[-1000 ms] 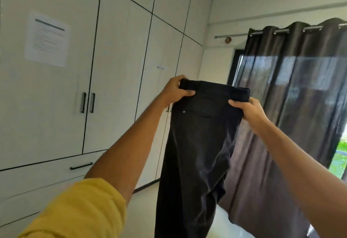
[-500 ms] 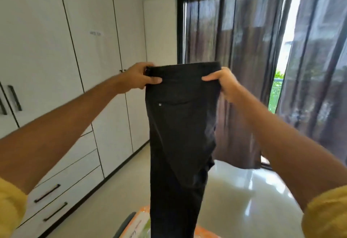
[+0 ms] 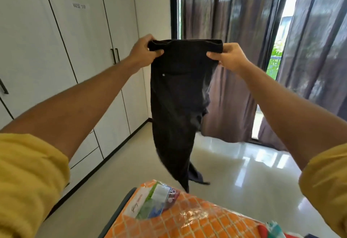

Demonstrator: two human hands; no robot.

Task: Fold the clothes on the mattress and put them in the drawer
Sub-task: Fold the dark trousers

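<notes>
A pair of black trousers (image 3: 178, 96) hangs in the air in front of me, waistband up, legs dangling down to just above the mattress corner. My left hand (image 3: 144, 51) pinches the waistband's left end and my right hand (image 3: 228, 56) pinches its right end. The mattress (image 3: 187, 217) has an orange checked cover under clear plastic and fills the bottom of the view. White drawers (image 3: 84, 155) sit low in the wardrobe on the left, all closed.
White wardrobe doors (image 3: 78, 53) with dark handles line the left wall. Dark curtains (image 3: 234, 31) hang over the window at the back. Glossy pale floor (image 3: 234, 162) lies between wardrobe, curtains and mattress. Red and green fabric (image 3: 272, 228) shows at the mattress's bottom right.
My view has swung right and down, bringing the mattress corner into sight. Both hands keep hold of the waistband, and the trouser legs have swung forward above the mattress.
</notes>
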